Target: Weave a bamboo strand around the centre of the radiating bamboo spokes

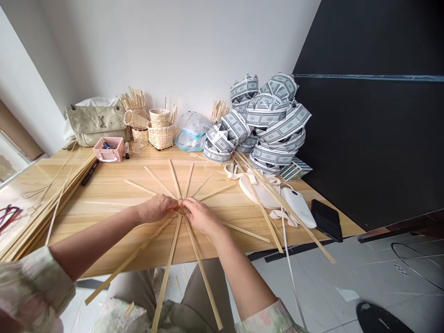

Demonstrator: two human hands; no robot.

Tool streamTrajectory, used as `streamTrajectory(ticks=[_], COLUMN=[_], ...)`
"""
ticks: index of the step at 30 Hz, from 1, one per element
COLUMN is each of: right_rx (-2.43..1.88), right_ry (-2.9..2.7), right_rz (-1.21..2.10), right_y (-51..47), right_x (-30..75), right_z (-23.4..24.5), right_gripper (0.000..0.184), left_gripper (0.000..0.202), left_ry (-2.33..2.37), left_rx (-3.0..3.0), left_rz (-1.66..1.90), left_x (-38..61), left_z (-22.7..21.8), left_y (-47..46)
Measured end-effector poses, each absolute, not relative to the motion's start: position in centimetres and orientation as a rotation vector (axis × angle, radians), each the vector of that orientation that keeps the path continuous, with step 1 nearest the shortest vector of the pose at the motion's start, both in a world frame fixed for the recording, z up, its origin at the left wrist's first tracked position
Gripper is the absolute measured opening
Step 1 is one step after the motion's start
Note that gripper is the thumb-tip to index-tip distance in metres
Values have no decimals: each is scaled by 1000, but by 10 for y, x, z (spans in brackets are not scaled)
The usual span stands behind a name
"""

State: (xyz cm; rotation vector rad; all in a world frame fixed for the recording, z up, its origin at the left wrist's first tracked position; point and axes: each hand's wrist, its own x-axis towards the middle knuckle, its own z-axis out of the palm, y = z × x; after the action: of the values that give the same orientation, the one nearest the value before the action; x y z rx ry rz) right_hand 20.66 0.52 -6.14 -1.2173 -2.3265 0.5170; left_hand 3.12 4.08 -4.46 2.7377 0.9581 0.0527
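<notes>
Flat bamboo strips point(172, 270) fan out like spokes from a small woven centre on the wooden table. Several of them reach over the near table edge above my lap. At the left of that centre, my left hand point(157, 207) is closed, its fingertips pressed onto the crossing strips. From the right, my right hand point(198, 214) pinches the same centre, thumb and fingers close to the other hand's. The fingers hide most of the weave, and a thin curved strip shows just below them.
Long strips point(52, 203) lie along the left side near a pink box point(109, 150). Small baskets point(160, 134), a handbag point(97, 122) and patterned paper rings point(270, 120) line the back. A white power bank point(299, 206) and a phone point(326, 219) lie at right.
</notes>
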Motion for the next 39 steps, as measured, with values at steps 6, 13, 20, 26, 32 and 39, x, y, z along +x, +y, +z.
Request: streamTrajectory(ticks=[6, 13, 20, 26, 32, 39], right_rx=[-1257, -1337, -1417, -1381, -1372, -1303], right_ry=[-2364, -2321, -2347, -2334, -2299, -2292], right_rz=[534, 493, 380, 377, 418, 421], right_y=[7, 8, 8, 8, 8, 8], right_x=[209, 203, 183, 186, 188, 192], right_z=[-54, -45, -56, -61, -62, -64], right_gripper=[34, 15, 7, 10, 8, 12], left_gripper=[14, 13, 14, 13, 21, 24], left_ry=[1024, 1034, 990, 883, 920, 1148], left_rx=[2682, 2678, 2667, 2883, 2885, 2715], left_rz=[45, 71, 140, 635, 103, 44], left_x=[33, 33, 33, 14, -27, -37], left_z=[-42, -33, -38, 6, -2, -43], left_y=[38, 34, 35, 2, -40, -37])
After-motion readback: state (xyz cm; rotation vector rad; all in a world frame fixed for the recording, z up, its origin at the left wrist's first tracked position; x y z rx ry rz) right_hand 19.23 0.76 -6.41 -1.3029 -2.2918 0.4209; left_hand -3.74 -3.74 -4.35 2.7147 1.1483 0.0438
